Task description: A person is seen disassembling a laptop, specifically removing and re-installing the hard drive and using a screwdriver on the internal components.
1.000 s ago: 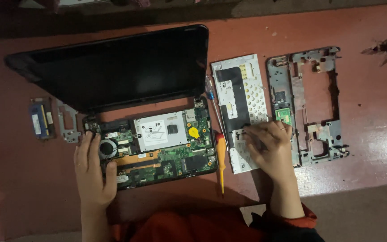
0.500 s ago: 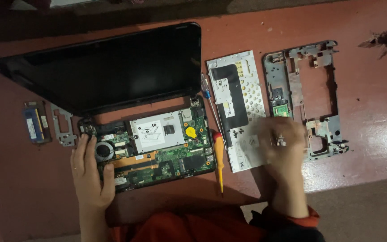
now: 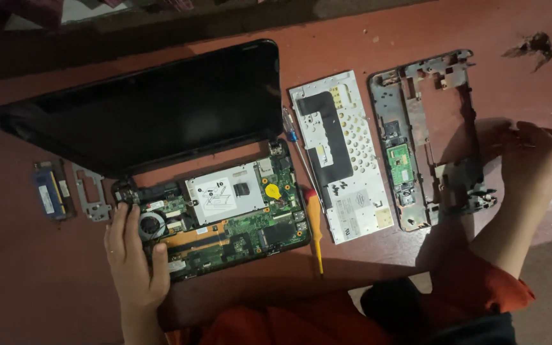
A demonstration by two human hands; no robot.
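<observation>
An opened laptop base [image 3: 225, 217] lies in front of me with its green circuit board, fan and silver drive cover exposed. Its dark screen [image 3: 154, 108] is tilted back behind it. My left hand [image 3: 132, 255] rests flat on the base's front left corner, beside the fan, fingers apart and holding nothing. My right hand [image 3: 534, 163] hovers at the far right, just past the grey palm-rest frame [image 3: 416, 128]. Its fingers are curled together at the tips, and I cannot tell whether they pinch anything.
An upturned white keyboard [image 3: 346, 160] lies between the base and the frame. An orange-handled screwdriver [image 3: 314, 223] and a thin blue-handled one [image 3: 290, 128] lie along the base's right side. A blue module [image 3: 49, 191] and a metal bracket [image 3: 90, 195] sit at the left.
My right hand left the lower end of the keyboard and moved right, past the palm-rest frame. My left hand stayed on the laptop base.
</observation>
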